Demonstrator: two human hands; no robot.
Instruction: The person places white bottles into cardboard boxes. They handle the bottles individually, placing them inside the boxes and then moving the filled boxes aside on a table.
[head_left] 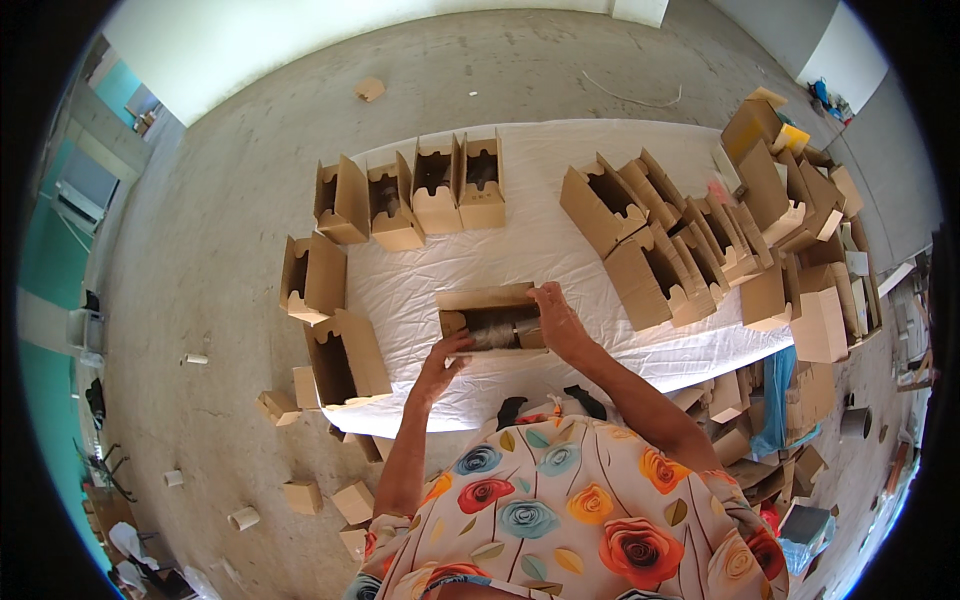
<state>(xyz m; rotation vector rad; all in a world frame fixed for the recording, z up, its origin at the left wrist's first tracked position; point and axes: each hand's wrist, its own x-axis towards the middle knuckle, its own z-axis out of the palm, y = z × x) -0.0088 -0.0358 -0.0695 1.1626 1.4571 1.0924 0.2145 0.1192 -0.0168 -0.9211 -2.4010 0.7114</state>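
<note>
An open brown cardboard box (488,297) lies on the white-covered table right in front of me. Inside it rests a greyish, shiny wrapped item (492,333); its kind is unclear. With bent fingers, my left hand (438,366) grips the box's near left edge, the fingertips close to the wrapped item. At the right end, my right hand (560,318) pinches the box's upper edge between thumb and fingers.
Open boxes (436,185) stand along the table's far left, others (340,355) down its left side. More boxes (650,240) crowd the right, beside a pile of cartons (800,200). A blue plastic sheet (777,400) hangs at right. Small cartons (303,496) lie on the floor.
</note>
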